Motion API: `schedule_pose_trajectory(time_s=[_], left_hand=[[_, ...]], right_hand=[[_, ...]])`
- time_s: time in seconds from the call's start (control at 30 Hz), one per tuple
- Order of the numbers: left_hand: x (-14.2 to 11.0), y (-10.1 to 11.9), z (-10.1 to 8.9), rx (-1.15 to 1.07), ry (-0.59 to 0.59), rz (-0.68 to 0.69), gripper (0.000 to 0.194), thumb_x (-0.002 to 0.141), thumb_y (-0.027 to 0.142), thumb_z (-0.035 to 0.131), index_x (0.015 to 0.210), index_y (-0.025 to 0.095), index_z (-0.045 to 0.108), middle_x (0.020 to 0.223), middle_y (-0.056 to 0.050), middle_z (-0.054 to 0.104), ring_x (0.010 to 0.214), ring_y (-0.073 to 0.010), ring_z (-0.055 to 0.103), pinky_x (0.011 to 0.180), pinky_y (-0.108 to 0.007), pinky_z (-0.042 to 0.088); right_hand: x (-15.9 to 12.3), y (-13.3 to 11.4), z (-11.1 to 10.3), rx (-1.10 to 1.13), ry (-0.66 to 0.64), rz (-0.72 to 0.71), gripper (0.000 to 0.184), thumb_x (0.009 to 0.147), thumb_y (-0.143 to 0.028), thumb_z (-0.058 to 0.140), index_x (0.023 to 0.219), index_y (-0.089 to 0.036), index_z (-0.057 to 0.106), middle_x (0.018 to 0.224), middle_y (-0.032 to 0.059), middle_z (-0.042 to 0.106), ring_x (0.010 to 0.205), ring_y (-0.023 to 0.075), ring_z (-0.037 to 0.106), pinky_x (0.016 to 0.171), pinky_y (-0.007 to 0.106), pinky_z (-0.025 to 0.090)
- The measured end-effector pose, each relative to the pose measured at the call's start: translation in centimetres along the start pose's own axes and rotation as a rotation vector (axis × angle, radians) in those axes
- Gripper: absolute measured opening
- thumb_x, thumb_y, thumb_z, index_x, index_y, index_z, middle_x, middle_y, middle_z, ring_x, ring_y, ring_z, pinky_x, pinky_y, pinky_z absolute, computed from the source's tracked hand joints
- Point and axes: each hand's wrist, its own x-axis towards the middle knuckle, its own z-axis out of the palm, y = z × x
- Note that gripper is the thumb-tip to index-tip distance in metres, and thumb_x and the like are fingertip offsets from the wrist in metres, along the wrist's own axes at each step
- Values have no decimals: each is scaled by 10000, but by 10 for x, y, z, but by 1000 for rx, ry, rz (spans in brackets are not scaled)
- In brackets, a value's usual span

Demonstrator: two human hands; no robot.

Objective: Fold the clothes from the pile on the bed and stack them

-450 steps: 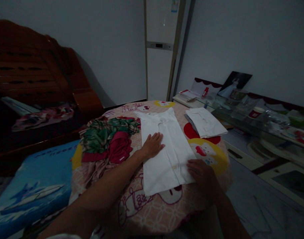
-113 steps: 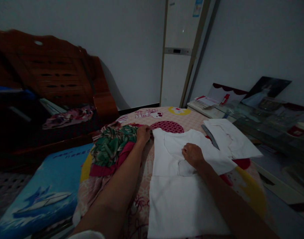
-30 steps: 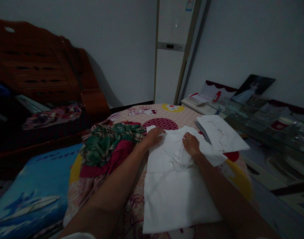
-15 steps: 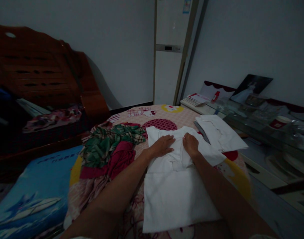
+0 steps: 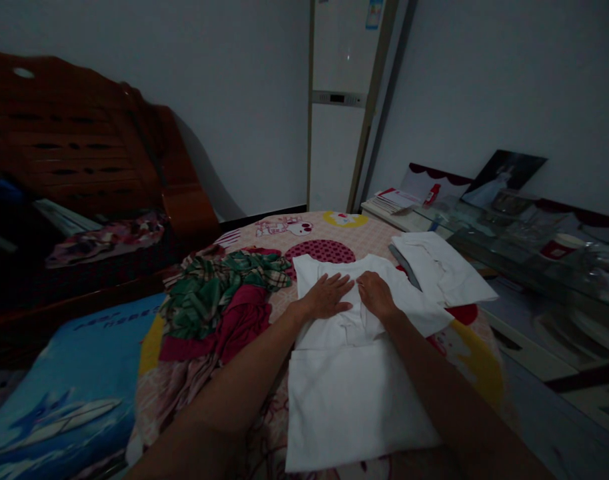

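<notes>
A white shirt (image 5: 354, 400) lies spread on the round table, its neckline toward the far side and its lower part toward me. My left hand (image 5: 330, 297) rests flat on its upper part, fingers spread. Just to the right, my right hand (image 5: 376, 295) has its fingers curled together, pinching the shirt's cloth near the neckline. Beyond the right sleeve lies a folded white garment (image 5: 442, 270), with a grey one (image 5: 404, 265) showing beneath its left edge. A crumpled heap holds a green plaid cloth (image 5: 204, 293) and a dark red cloth (image 5: 244, 320), left of the shirt.
The table wears a pink patterned cloth (image 5: 269, 230). A wooden bench (image 5: 84, 153) stands at the left, above a blue printed box-like thing (image 5: 74, 373). On the right, a glass-topped cabinet (image 5: 504, 233) carries papers, a photo (image 5: 509, 173) and a cup (image 5: 559, 247).
My right hand has shifted a little to the left, closer to my left hand, with the shirt's cloth in its fingers. The left hand stays almost in place, fingers somewhat more spread.
</notes>
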Motion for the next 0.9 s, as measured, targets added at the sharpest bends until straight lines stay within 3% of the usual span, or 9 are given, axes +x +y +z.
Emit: schedule_pose_trajectory(time_s=[0.1,0.2,0.3,0.43,0.53,0.63,0.7,0.77,0.9], left_hand=[[0,-8,1,-80,141,-28,639,916,497,546,1450,171,421,1499,-160,456,1397,-270,417,1147,-447,341],[2,-20,-1,-126,277,-121,413,965,352,475,1305,139,572,1350,-149,603,1277,-223,546,1090,-368,424],[3,-28,0,-75,220,-156,366,961,274,470,1268,121,599,1328,-159,616,1263,-239,555,1087,-392,428],[2,-27,3,-5,151,-88,457,937,317,533,1362,149,520,1443,-165,516,1339,-283,480,1120,-482,373],[1,-28,0,-65,231,-133,403,924,299,546,1301,160,571,1364,-143,590,1277,-253,536,1096,-435,411],[-1,-41,-8,-102,394,-321,278,896,168,513,1132,154,660,1159,-118,692,1126,-225,623,1008,-381,486],[-3,-54,-13,-104,478,-406,295,868,86,471,1065,159,678,1101,-107,706,1073,-215,642,986,-383,500],[-4,-66,-14,-113,486,-433,349,846,52,452,1090,170,672,1129,-95,702,1088,-207,640,1002,-389,495],[-3,-76,-10,-114,379,-448,423,854,71,456,1217,205,627,1220,-74,679,1162,-198,613,1045,-374,470]], right_hand=[[-1,5,6,-19,-15,32,280,940,-142,404,960,-114,682,1029,147,673,1015,242,580,957,342,437],[-1,10,14,14,32,37,300,934,-121,402,1050,-89,676,1089,168,684,1082,249,590,998,377,449],[-3,13,22,56,71,1,304,943,-141,422,1104,-106,677,1211,167,669,1183,238,575,1049,388,439],[-6,14,26,69,90,-13,279,957,-257,505,1140,-152,688,1272,146,660,1226,241,572,1079,407,431],[-6,12,24,51,81,-5,282,950,-286,538,1139,-150,696,1276,145,661,1227,246,578,1083,403,430],[-5,9,19,31,55,-6,278,951,-262,531,1139,-144,699,1280,148,659,1216,239,586,1083,393,431],[-5,7,16,21,36,0,273,952,-245,519,1135,-156,702,1280,142,660,1213,235,587,1082,393,432],[-4,5,14,13,15,13,269,952,-237,513,1129,-170,704,1280,131,661,1213,233,585,1082,392,430],[-4,3,11,19,-4,30,282,957,-240,507,1147,-154,696,1297,134,649,1224,232,577,1082,373,425]])
